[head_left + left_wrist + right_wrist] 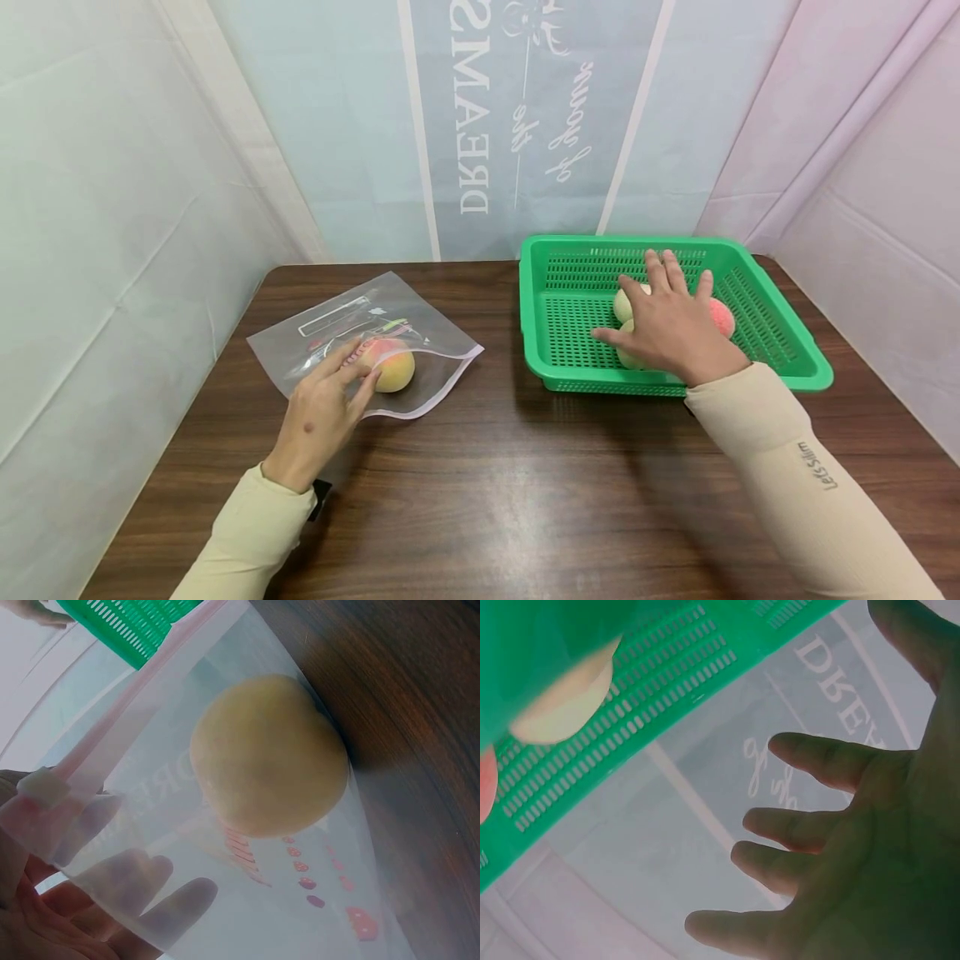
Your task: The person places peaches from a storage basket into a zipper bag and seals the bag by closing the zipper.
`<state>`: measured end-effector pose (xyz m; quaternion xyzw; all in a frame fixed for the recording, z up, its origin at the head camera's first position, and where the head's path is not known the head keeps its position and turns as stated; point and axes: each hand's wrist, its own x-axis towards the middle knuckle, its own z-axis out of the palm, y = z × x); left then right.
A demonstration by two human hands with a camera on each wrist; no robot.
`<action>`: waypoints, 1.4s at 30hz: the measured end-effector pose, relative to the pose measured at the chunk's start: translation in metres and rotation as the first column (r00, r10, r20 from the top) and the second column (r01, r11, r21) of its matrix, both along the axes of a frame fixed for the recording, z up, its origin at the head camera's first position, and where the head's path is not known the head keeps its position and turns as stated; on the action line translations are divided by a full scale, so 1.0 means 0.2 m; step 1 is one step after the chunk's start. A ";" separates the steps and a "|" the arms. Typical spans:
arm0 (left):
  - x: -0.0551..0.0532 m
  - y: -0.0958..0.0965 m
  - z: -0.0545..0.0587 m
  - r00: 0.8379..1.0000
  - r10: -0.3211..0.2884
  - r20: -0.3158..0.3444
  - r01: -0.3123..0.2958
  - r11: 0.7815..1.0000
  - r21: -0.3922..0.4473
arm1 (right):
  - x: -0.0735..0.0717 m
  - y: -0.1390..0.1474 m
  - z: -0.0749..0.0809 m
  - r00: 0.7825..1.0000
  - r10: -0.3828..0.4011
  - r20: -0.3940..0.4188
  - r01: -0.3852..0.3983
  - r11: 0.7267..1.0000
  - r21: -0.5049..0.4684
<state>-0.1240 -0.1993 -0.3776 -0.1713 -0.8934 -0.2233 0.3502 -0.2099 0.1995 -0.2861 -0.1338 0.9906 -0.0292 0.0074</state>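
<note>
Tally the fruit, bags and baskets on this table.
Bag: 1
Basket: 1
Fruit: 4 visible (1 in the bag, 3 in the basket; the right hand may hide more)
Total: 6 visible

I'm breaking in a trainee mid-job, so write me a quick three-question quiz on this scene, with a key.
1. True or false: in the head view, the round fruit at the plastic bag lies left of the basket.
2. The right grip is spread over: A, the plastic bag; B, the basket; C, bare table.
3. Fill in: the basket's colour is ____.
Key: 1 true; 2 B; 3 green.
</note>
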 end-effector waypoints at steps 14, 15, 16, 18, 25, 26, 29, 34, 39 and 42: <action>0.01 -0.01 0.01 1.000 -0.005 -0.010 0.005 1.000 -0.003 | -0.05 0.12 0.02 0.994 -0.026 0.102 0.021 0.998 0.053; 0.01 -0.01 0.01 1.000 -0.004 -0.009 0.004 1.000 -0.004 | -0.05 0.13 0.02 0.994 -0.029 0.106 0.022 0.998 0.063; 0.01 -0.01 0.01 1.000 -0.005 -0.009 0.005 1.000 -0.005 | -0.06 0.13 0.02 0.993 -0.031 0.110 0.022 0.997 0.074; 0.01 -0.01 0.01 1.000 -0.004 -0.006 0.004 1.000 -0.004 | -0.06 0.14 0.02 0.993 -0.032 0.118 0.021 0.995 0.096; 0.01 -0.01 0.01 1.000 -0.005 0.000 0.005 1.000 0.000 | -0.10 0.19 0.03 0.987 -0.021 0.160 -0.006 0.986 0.165; 0.01 -0.01 0.01 1.000 -0.006 0.000 0.006 1.000 -0.001 | -0.10 0.19 0.03 0.986 -0.022 0.167 -0.008 0.984 0.176; 0.01 -0.01 0.01 1.000 -0.008 0.000 0.008 1.000 -0.003 | -0.11 0.20 0.04 0.980 -0.030 0.196 -0.011 0.979 0.204; 0.01 -0.01 0.01 1.000 -0.012 0.004 0.012 1.000 -0.001 | -0.11 0.21 0.04 0.967 -0.056 0.248 0.000 0.975 0.221; 0.02 -0.01 0.01 1.000 -0.014 0.002 0.014 1.000 0.002 | -0.12 0.21 0.04 0.960 -0.075 0.271 0.010 0.973 0.231; 0.02 -0.01 0.01 1.000 -0.014 0.001 0.014 1.000 0.004 | -0.12 0.20 0.04 0.956 -0.084 0.280 0.015 0.970 0.241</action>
